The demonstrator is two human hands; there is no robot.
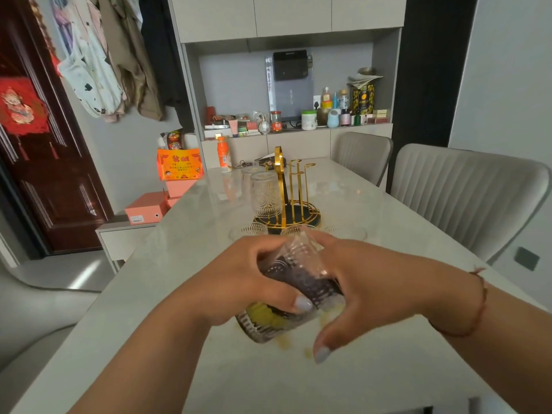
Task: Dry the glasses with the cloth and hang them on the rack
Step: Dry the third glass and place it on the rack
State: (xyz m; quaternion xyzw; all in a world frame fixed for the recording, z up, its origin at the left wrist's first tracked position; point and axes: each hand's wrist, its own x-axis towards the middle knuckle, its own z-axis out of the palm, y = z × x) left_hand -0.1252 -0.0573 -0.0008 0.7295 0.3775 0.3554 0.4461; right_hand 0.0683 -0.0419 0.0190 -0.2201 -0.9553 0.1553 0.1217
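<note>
Low over the table's near middle I hold a clear ribbed glass (302,253), tilted with its mouth toward the lower left. A dark purple and yellow cloth (298,280) is stuffed inside it. My left hand (239,276) grips the glass round its middle, thumb across the side. My right hand (373,282) holds its base end, fingers curled behind it and thumb spread downward. Behind them stands the gold rack (294,186) on a black base. Two glasses (264,192) hang upside down on its left side. Three more glasses (248,230) stand on the table in front of the rack.
An orange bottle (223,155) and a small dark box stand at the table's (298,380) far end. Two grey chairs (466,192) line the right side. Orange boxes (179,165) sit on a low unit to the left. Cluttered shelves fill the back wall.
</note>
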